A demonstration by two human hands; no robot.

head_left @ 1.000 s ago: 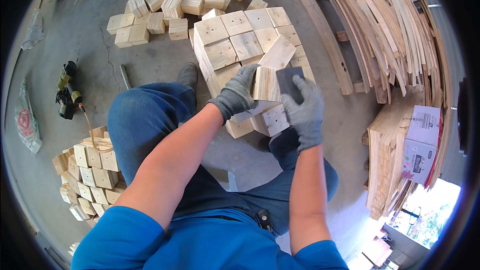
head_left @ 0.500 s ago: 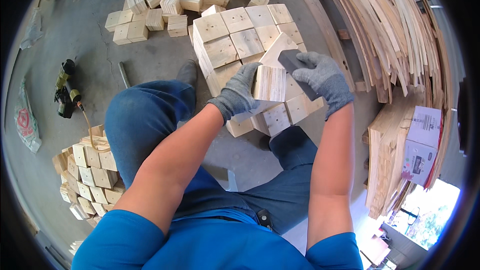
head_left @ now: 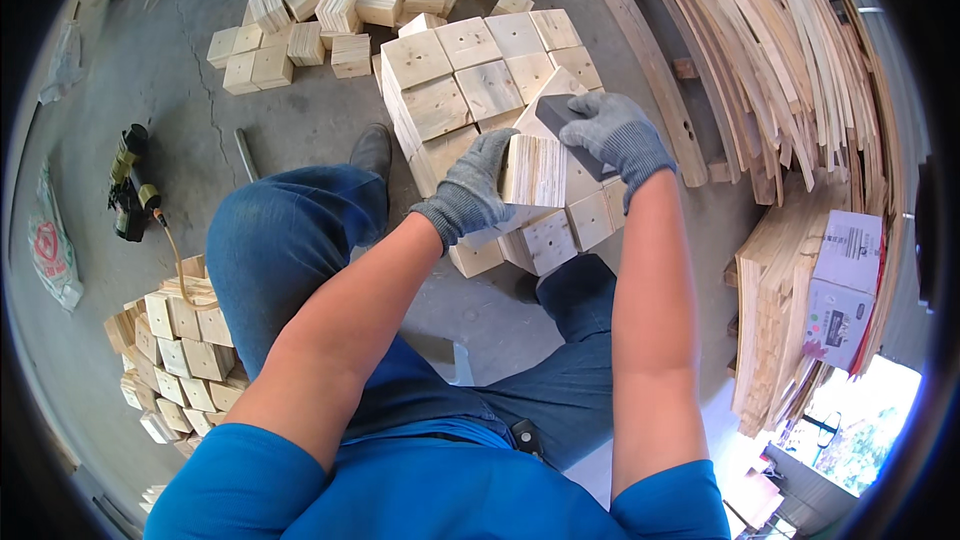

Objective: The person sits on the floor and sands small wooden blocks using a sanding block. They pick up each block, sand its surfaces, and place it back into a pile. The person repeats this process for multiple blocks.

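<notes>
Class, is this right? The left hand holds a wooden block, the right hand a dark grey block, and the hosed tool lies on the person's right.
No: the head view shows the hosed tool on the person's left. The left hand does hold a wooden block, and the right hand a dark grey block.

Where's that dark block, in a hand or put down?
In a hand: the gloved right hand is wrapped over the dark block.

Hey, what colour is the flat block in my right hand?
Dark grey. The flat block in your right hand shows best in the head view.
</notes>
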